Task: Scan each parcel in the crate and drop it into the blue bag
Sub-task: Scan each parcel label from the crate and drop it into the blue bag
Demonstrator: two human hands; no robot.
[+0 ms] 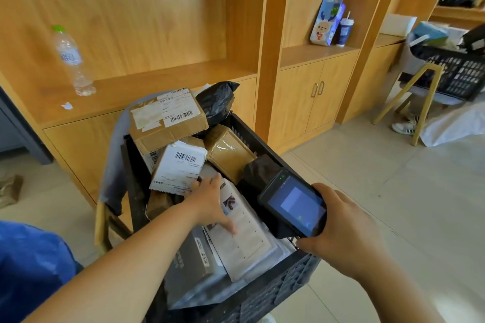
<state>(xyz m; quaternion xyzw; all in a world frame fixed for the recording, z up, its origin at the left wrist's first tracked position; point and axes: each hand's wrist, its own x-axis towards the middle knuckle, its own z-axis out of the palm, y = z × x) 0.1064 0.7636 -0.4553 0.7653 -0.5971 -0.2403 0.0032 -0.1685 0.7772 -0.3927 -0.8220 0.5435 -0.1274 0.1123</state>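
While working outward from the near edge, start at the blue bag (34,265), bunched at the lower left, just beside the left forearm and outside the crate (275,294). Mouth of the bag out of view.

Next, 2 hands over the crate's near half. Right hand (341,223): clenched round the scanner (294,204), screen up, head end aimed away toward the crate's middle. Left hand (210,202): released, fingers spread and fairly straight, palm down on the flat paper-faced parcel (249,244), gripping nothing.

Key relation for the coming move, by judgement: parcel directly under the left palm, long axis running from the near right away to the far left, crossing the line of the left forearm. Far nearer the left hand, with the scanner just beside it to the right. Fingertips close to the lower edge of the white-labelled box (181,165); touching or not, impossible to tell.

Probably calls for curling the fingers under 1 long edge, lifting, turning a barcode toward the scanner, then swinging back and left to the bag. No barcode made out on the flat parcel's upper face.

Farther in: a taped brown parcel (228,152), a large cardboard box (165,118) with 2 barcode labels, and a black-wrapped parcel (216,99) at the far rim.
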